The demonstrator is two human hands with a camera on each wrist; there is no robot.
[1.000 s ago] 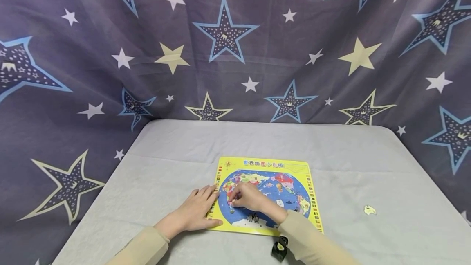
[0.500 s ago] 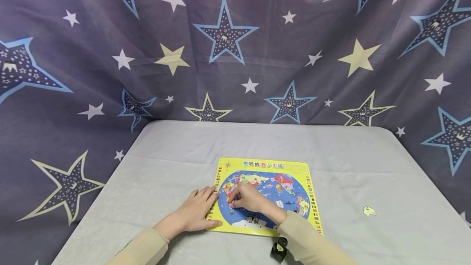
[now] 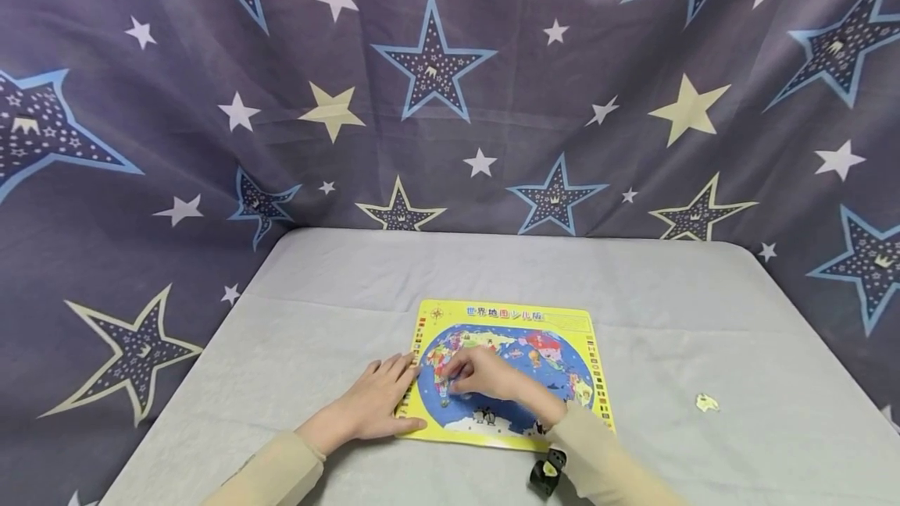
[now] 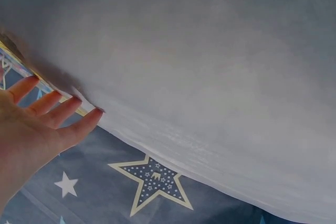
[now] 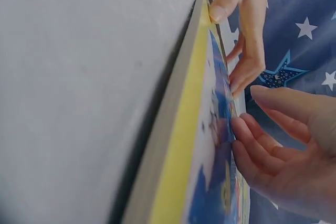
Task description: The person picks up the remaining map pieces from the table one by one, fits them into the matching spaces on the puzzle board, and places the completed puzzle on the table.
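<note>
A yellow-bordered world map puzzle board lies on the table, its blue oval filled with colourful continent shapes. My left hand rests flat at the board's left edge, fingers spread and thumb on the lower-left border; in the left wrist view that hand has straight fingers along the edge. Over the left part of the map is my right hand. In the right wrist view, the right hand has its fingertips on the map, thumb held apart, and nothing shows between them. The palm hides part of the map.
A small pale yellow-green piece lies on the grey cloth to the right of the board. A black wrist device sits at my right sleeve. Behind the table hangs a dark star-patterned curtain.
My right hand has shifted slightly to the right, and its fingertips have lifted away from the lower-left part of the map. The left hand has stayed on the board's edge.
</note>
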